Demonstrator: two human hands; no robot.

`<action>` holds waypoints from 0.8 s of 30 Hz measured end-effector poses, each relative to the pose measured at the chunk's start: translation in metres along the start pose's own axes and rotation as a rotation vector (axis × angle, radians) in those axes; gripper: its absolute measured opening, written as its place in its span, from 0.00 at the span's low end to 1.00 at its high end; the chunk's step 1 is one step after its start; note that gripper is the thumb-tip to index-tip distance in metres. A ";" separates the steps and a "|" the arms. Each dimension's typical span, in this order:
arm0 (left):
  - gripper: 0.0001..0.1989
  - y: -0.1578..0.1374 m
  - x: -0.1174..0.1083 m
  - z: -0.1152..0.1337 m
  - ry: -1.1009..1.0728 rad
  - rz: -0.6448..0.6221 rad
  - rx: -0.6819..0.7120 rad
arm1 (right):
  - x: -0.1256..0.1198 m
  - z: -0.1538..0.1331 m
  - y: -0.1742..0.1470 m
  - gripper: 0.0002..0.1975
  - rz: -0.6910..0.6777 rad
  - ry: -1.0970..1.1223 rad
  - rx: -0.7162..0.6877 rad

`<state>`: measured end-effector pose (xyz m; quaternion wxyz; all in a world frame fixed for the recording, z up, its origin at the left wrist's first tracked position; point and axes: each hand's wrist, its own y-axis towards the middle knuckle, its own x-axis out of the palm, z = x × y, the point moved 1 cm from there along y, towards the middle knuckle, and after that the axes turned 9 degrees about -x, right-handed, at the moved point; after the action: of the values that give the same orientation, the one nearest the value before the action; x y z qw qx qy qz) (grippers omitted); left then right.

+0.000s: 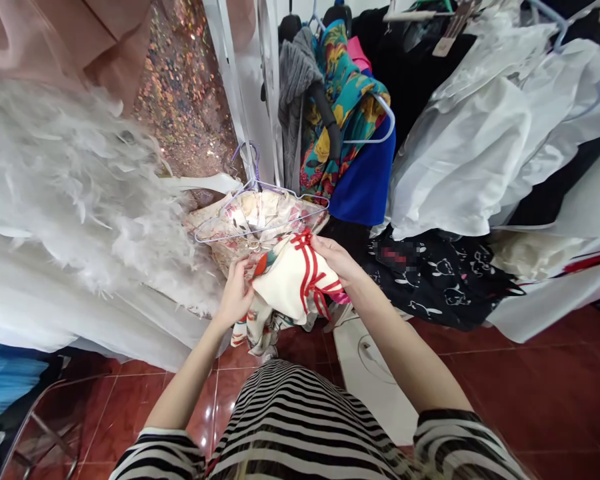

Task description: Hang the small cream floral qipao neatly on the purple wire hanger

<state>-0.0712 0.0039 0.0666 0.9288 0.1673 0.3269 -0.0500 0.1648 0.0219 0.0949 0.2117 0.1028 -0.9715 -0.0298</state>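
Observation:
A cream garment with red piping and red knotted trim is stretched between my two hands. My left hand grips its left edge, by a patch of orange and green print. At its upper right, by the red trim, my right hand pinches the cloth, with the fingers partly hidden behind it. Printed folds of cloth hang below. Just beyond the garment lies a lilac wire hanger, its purple hook upward, over a pale floral garment.
White feathery clothing hangs at the left, near a sequined dress. To the right are a teal floral garment, white blouses and a black printed garment. A white board-like object lies on the red tiled floor.

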 end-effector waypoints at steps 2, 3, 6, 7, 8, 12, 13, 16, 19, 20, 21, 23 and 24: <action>0.13 -0.006 0.004 0.010 0.032 0.037 0.054 | 0.010 0.000 0.003 0.29 0.002 -0.004 -0.004; 0.13 -0.009 0.007 0.017 0.035 0.021 0.092 | 0.014 0.001 0.004 0.27 0.010 -0.001 -0.001; 0.18 -0.014 0.023 0.034 0.007 -0.082 0.209 | 0.025 0.005 0.008 0.24 0.035 0.028 0.037; 0.21 -0.014 0.028 0.037 -0.011 -0.079 0.213 | 0.029 0.005 0.008 0.23 0.028 0.037 0.055; 0.23 -0.013 0.033 0.040 -0.034 -0.068 0.190 | 0.033 0.004 0.008 0.22 0.011 0.041 0.072; 0.10 -0.006 0.042 0.041 -0.136 -0.078 0.027 | 0.044 -0.001 0.006 0.25 -0.063 0.025 0.092; 0.06 -0.004 0.041 0.041 -0.153 -0.091 0.010 | 0.044 -0.002 0.005 0.25 -0.068 0.016 0.078; 0.03 0.000 0.035 0.043 -0.191 -0.112 0.027 | 0.037 -0.003 0.002 0.23 -0.082 -0.062 0.015; 0.06 0.003 0.029 0.044 -0.217 -0.092 0.026 | 0.022 -0.002 -0.003 0.27 -0.081 -0.221 -0.072; 0.06 0.005 0.027 0.044 -0.226 -0.073 0.010 | 0.018 -0.001 -0.005 0.31 -0.092 -0.284 -0.100; 0.05 0.007 0.026 0.044 -0.237 -0.046 -0.007 | 0.013 -0.001 -0.008 0.35 -0.112 -0.356 -0.124; 0.03 0.012 0.025 0.044 -0.265 -0.002 -0.033 | 0.009 -0.001 -0.012 0.43 -0.202 -0.529 -0.159; 0.03 0.015 0.025 0.045 -0.278 0.009 -0.038 | 0.008 0.000 -0.015 0.45 -0.261 -0.615 -0.178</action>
<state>-0.0220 0.0031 0.0879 0.9684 0.1425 0.1950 -0.0626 0.1605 0.0060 0.0966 -0.0882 0.1933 -0.9621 -0.1711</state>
